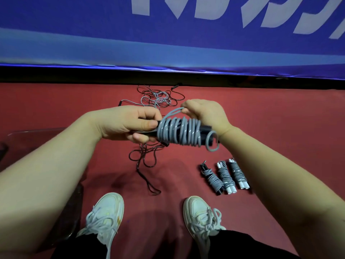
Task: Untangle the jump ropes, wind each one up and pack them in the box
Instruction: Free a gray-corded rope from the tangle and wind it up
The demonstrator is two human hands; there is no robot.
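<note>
Head cam, the only view going. Left hand (128, 124) is clamped round the left end of the black handles (205, 128), thumb on top and fingers curled under. The grey jump rope (179, 133) is coiled round those handles in a fat spiral. The whole bundle is held up in the air between both hands, above the red floor (280, 128).

The bundle's long axis runs left to right and dips a bit at the right end. Right hand (205, 113) sits just above and behind the right half of the coil. It's pinching the last loop (173, 112), which sticks up off the top of the coil. So the loose bit is with the right hand and the handles are with the left. My guess is that loop gets tucked or wrapped next, right hand working while the left just holds steady.

Down on the floor, just beyond the right shoe (197, 212), three wound ropes (224, 176) lie side by side. Near the floor's far edge there's a tangle (158, 100) not yet sorted, and a dark rope (143, 159) sprawls under the hands. What looks like a clear box (28, 133) sits at the left, partly behind the left forearm.
</note>
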